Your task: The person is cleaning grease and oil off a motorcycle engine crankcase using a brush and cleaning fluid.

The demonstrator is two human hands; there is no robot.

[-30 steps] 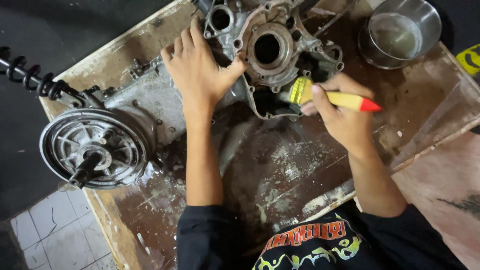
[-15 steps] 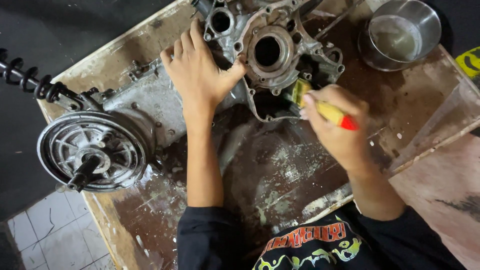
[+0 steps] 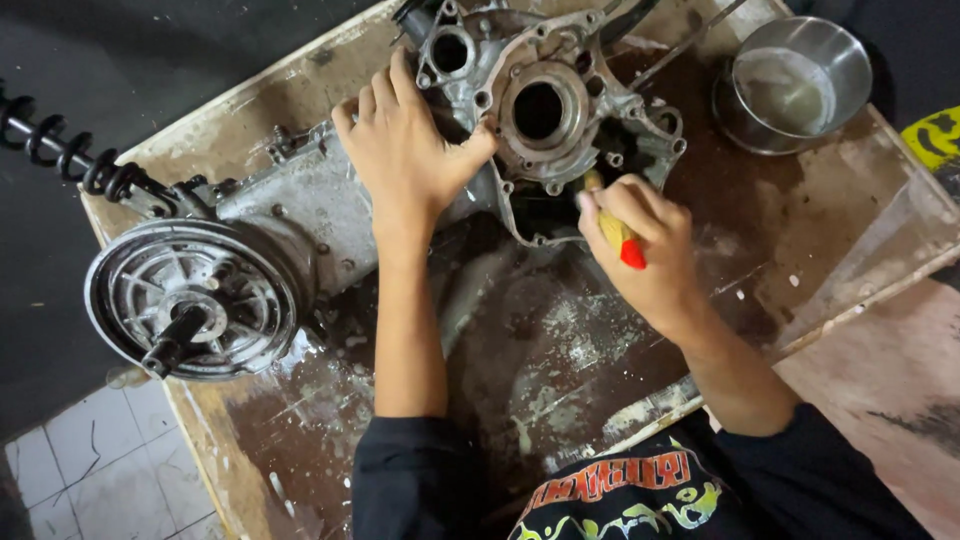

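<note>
Right hand (image 3: 645, 245) is wrapped tight round a yellow brush handle with a red tip (image 3: 625, 243), fingers curled together in a fist-like grip, the working end poking just past the fingertips into the dark recess at the lower edge of the engine casing (image 3: 545, 110). Left hand (image 3: 410, 150) lies flat on the casing, fingers slightly spread, thumb hooked out toward the round bore. Good form here would be keeping that left palm pressing down so the casing doesn't rock, and working the brush in short strokes into the corners. Beyond the right knuckles sits a steel bowl (image 3: 800, 85) on the stained wooden board (image 3: 560, 350). Off past the left wrist, the finned wheel hub (image 3: 190, 300). The bristles themselves are hidden behind the fingers, the casing's top is cut off, and what's in the bowl is hard to tell.
</note>
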